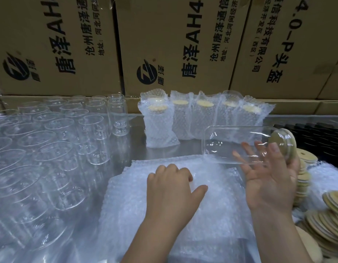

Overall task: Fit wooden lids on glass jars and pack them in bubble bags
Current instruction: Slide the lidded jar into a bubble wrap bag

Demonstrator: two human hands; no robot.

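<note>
My right hand (272,179) holds a clear glass jar (231,143) on its side above the table, fingers curled behind the glass. A wooden lid (282,145) sits on the jar's mouth, at its right end. My left hand (174,188) lies on a stack of flat bubble bags (212,196) in front of me, its fingertips curled at the top bag. Several packed jars in bubble bags (183,120) stand upright at the back.
Many empty glass jars (56,133) crowd the left half of the steel table (160,150). Stacks of wooden lids (326,221) lie at the right edge, with black items (316,131) behind them. Large cardboard boxes (164,44) wall off the back.
</note>
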